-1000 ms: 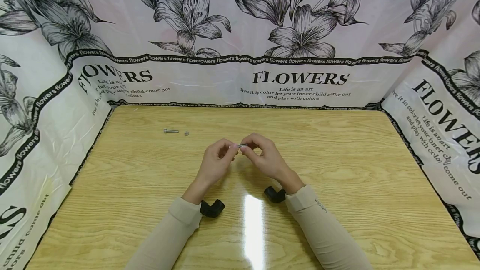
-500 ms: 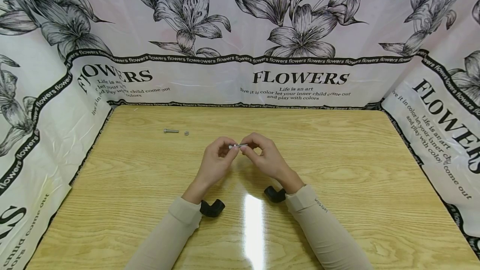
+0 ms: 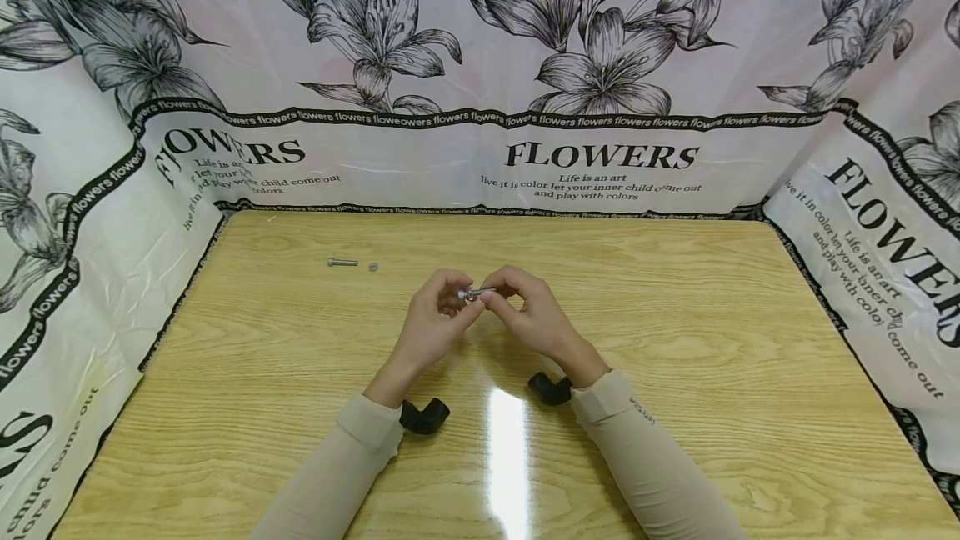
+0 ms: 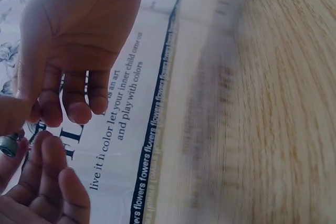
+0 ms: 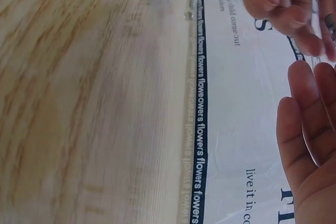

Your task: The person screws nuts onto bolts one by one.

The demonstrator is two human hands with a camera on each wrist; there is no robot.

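A small metal bolt (image 3: 480,292) is held level between the two hands above the middle of the table. The right hand (image 3: 531,311) pinches its shank end between thumb and fingertips. At the head end, the left hand (image 3: 433,315) has its index finger and thumb curled around the bolt, and a nut-like ring (image 3: 471,295) shows on it there. The left wrist view catches the metal bolt end (image 4: 8,144) at the frame edge, near the fingertips. In the right wrist view a bit of bolt metal (image 5: 330,22) shows; fingers hide much of it.
Another bolt (image 3: 342,262) lies on the wooden table (image 3: 712,315) at the back left, with a loose nut (image 3: 373,267) to its right. A flower-print curtain (image 3: 450,165) encloses the back and sides. Black curved pieces (image 3: 425,417) sit at both wrists.
The left thumb has slid down and toward the right hand, so the bolt's head end shows more. The right hand stays nearly still with its grip on the bolt.
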